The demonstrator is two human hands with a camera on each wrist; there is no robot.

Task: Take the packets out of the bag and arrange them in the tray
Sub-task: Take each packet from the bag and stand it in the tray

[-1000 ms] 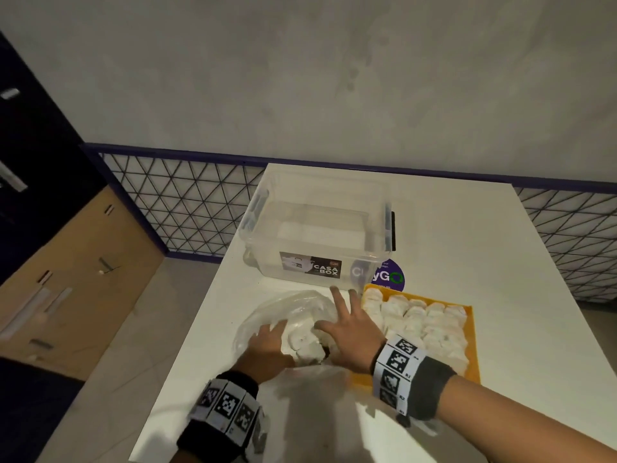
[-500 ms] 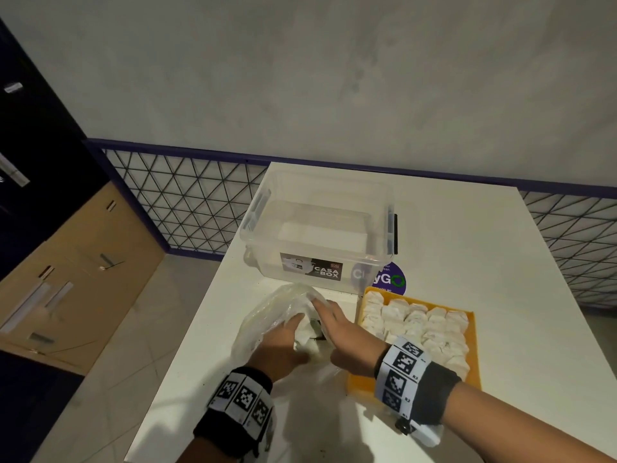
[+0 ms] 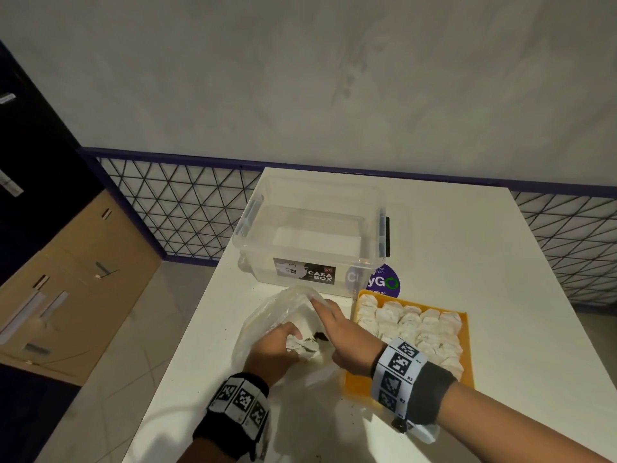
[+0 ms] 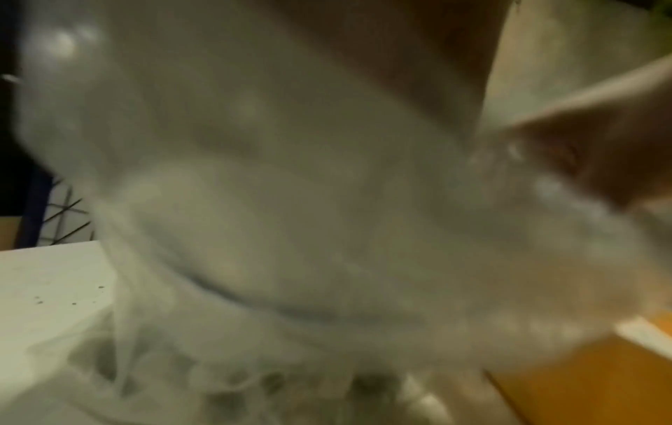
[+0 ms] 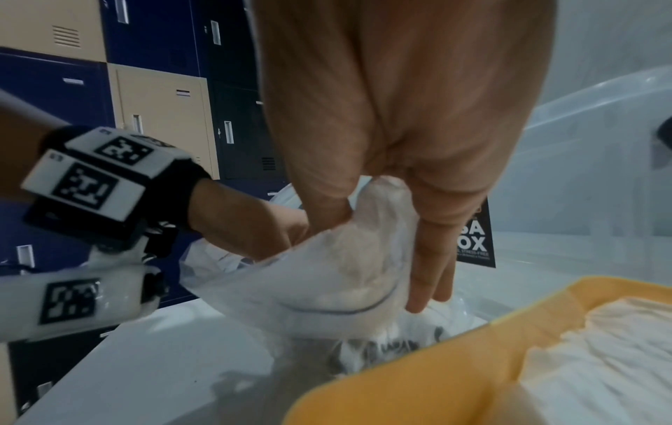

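Observation:
A clear plastic bag (image 3: 267, 315) lies on the white table, just left of the orange tray (image 3: 360, 384). My left hand (image 3: 280, 345) is inside the bag's mouth, its fingers curled round a crumpled white packet (image 3: 305, 345). My right hand (image 3: 340, 332) pinches the bag's upper film between thumb and fingers and holds it up. The right wrist view shows that pinch on the bag (image 5: 327, 287), with the left hand (image 5: 254, 227) reaching in below it. Several white packets (image 3: 417, 325) lie in rows in the tray. The left wrist view is blurred bag film (image 4: 291, 201).
A clear storage box (image 3: 354, 262) stands behind the bag and tray, with a purple sticker (image 3: 384, 282) on the table beside it. The table (image 3: 484, 295) runs bare to the right. Its left edge drops to the floor by the lockers (image 3: 66, 279).
My right hand went from lying spread over the bag to pinching its upper film and lifting it. The bag's mouth rose, and my left hand pushed deeper in.

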